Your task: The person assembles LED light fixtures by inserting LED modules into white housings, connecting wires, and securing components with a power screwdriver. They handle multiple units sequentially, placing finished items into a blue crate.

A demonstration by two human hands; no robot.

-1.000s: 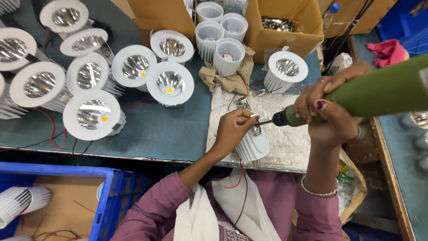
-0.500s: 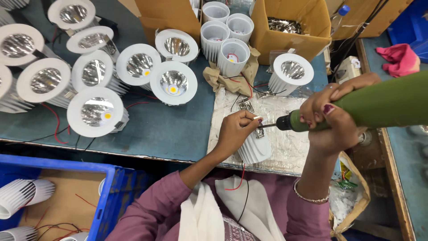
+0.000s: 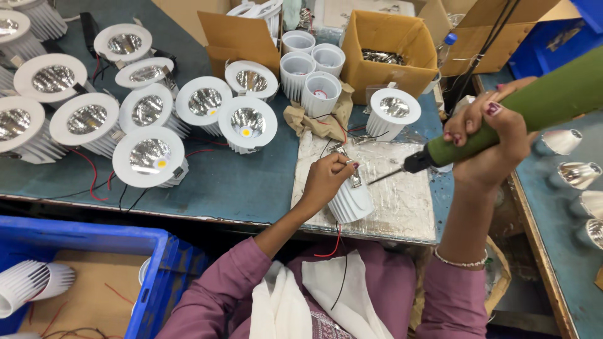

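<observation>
White ribbed lamp housing (image 3: 352, 201) lay on the foil sheet (image 3: 402, 194) at the bench (image 3: 239, 182) near edge, just at 4 o'clock of the left hand (image 3: 326, 179), which pinched its metal clip. Right hand (image 3: 490, 141) at 3 o'clock gripped green screwdriver (image 3: 502, 122), tip aimed at clip.

Green screwdriver (image 3: 502, 122) — white ribbed housing (image 3: 350, 201) — blue crate (image 3: 94, 235).

A lamp-assembly workshop: rows of downlights (image 3: 149, 156) crowd the workbench (image 3: 239, 182).
</observation>
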